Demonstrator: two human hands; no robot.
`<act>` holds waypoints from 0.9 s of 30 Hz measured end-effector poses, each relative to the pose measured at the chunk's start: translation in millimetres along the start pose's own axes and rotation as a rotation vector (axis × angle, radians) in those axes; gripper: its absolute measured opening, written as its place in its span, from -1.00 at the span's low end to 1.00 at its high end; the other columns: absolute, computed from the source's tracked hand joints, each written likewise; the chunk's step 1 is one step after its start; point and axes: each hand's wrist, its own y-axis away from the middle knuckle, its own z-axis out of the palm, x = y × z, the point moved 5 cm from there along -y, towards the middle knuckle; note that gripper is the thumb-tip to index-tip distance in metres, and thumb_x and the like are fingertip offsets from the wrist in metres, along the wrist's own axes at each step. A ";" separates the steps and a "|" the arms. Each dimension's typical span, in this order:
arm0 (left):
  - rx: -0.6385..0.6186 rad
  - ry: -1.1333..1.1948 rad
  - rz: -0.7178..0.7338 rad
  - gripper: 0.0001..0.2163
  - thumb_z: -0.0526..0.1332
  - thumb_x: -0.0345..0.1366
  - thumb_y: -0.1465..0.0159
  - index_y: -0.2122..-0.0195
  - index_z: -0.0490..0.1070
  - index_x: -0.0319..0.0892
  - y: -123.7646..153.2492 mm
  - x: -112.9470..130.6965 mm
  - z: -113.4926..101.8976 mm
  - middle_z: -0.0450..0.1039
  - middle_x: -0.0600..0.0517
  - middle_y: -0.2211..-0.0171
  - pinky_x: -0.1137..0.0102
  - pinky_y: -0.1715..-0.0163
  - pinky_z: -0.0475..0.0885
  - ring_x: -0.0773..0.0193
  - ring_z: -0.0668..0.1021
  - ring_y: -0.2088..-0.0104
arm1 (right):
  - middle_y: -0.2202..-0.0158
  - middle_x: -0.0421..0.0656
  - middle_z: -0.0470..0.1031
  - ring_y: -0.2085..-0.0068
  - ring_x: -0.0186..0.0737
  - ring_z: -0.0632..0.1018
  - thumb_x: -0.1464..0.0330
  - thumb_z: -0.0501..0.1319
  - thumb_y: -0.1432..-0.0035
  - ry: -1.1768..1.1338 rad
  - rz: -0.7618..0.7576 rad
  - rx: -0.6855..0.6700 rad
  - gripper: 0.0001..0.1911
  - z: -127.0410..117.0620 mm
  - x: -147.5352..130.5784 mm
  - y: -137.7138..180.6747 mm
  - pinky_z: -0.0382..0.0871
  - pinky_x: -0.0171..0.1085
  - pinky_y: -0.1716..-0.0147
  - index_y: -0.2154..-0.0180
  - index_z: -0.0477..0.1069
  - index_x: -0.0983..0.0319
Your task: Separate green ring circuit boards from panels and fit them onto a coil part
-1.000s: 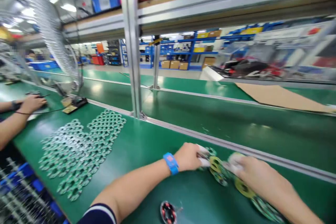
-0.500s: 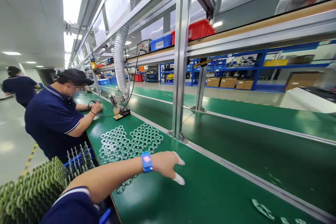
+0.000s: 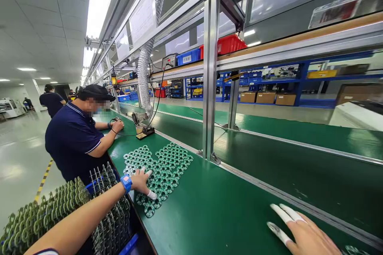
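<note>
I count two hands of my own: left hand (image 3: 140, 180), right hand (image 3: 302, 231). Two patches of green rings (image 3: 161, 165) lie centre-left. Three blue-shirted people (image 3: 73, 135) at far left.

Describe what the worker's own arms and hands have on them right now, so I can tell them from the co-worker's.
The left hand wears white finger cots on its fingertips, with a blue wrist strap bearing a pink patch. That forearm is bare; a dark sleeve edge shows at the bottom of the picture. The right hand also has white finger cots and no strap in view.
</note>
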 end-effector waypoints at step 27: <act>0.064 -0.053 0.412 -0.02 0.15 0.27 0.08 -0.26 -0.06 -0.24 49.6 189.8 17.6 -0.09 -0.33 -0.25 -0.03 -0.08 0.15 -0.22 0.06 -0.21 | 0.40 0.01 0.52 0.26 0.03 0.52 0.50 0.03 -0.09 0.291 0.094 -0.019 -0.72 -26.6 -9.3 24.6 0.36 -0.12 0.31 0.49 0.48 0.21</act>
